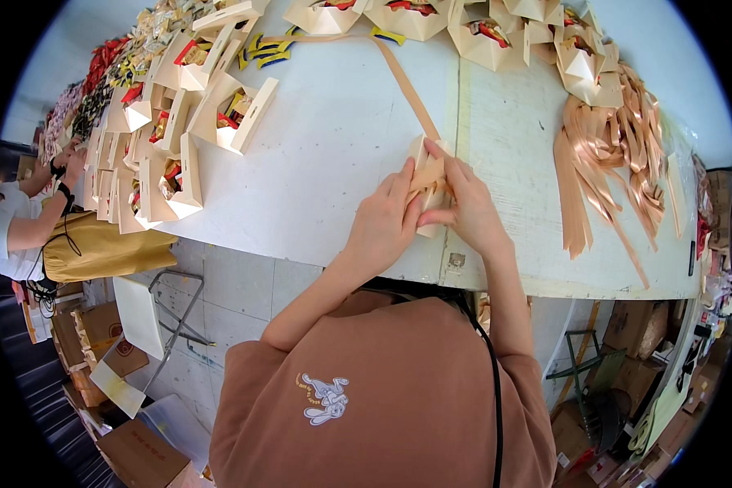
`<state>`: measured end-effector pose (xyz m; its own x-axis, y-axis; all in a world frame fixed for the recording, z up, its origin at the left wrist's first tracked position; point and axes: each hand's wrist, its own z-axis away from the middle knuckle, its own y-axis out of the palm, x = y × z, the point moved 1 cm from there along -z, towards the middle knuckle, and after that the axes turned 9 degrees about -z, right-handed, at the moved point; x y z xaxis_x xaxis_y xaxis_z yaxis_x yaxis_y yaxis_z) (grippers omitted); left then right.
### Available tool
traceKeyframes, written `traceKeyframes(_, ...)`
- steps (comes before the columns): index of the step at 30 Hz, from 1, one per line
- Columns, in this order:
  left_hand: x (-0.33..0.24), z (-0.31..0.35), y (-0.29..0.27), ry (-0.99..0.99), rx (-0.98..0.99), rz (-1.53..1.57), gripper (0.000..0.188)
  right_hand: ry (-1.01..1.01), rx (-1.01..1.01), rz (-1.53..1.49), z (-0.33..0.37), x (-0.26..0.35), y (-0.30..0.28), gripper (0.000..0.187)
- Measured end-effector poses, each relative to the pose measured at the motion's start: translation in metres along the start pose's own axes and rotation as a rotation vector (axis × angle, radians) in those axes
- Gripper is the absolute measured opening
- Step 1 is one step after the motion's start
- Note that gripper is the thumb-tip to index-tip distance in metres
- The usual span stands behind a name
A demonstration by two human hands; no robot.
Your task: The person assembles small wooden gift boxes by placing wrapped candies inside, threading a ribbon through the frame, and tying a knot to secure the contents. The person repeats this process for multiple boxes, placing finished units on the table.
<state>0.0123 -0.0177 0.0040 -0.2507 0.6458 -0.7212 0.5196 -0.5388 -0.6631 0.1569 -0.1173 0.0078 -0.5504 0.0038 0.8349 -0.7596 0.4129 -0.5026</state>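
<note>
Near the front edge of the table, both hands close around a small cream cardboard gift box [419, 153] with a satin ribbon crossing it. My left hand [381, 218] grips the box's left side, fingertips at the ribbon. Opposite it, my right hand [473, 207] holds the right side, its index finger and thumb bent in over the ribbon. From the box, a long rose-gold ribbon [404, 85] runs toward the far side of the table and bends left there. Fingers hide part of the box and where the ribbon crosses.
Open cream boxes [171, 191] of wrapped sweets crowd the left and far table. Yellow-blue packets [270, 57] lie at the back. A ribbon bundle [598, 154] hangs over boxes on the right. Another person's hand [73, 167] works at far left. A folding chair [138, 317] stands below.
</note>
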Motion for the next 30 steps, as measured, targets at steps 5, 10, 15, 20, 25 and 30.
traceKeyframes(5,-0.008,0.0,-0.007,-0.071,0.161,-0.089,0.05,0.024,0.06,0.275,-0.004,-0.002,0.001,0.115)
traceKeyframes(10,0.001,-0.006,-0.008,-0.047,0.192,0.159,0.049,0.005,0.041,0.341,-0.001,-0.007,0.006,0.114)
traceKeyframes(15,0.028,-0.012,-0.014,-0.137,0.144,0.298,0.027,-0.028,-0.094,0.193,0.015,-0.037,0.011,0.093)
traceKeyframes(20,0.03,-0.011,-0.028,-0.112,0.05,0.212,0.015,-0.14,-0.102,0.581,0.014,-0.032,-0.029,0.053)
traceKeyframes(25,0.037,-0.012,-0.027,-0.186,0.118,0.087,0.011,-0.073,-0.15,0.522,0.02,-0.014,-0.028,0.037)
traceKeyframes(30,0.032,-0.014,-0.019,0.115,-0.064,0.245,0.002,-0.096,-0.338,0.371,0.019,0.015,-0.003,0.018)
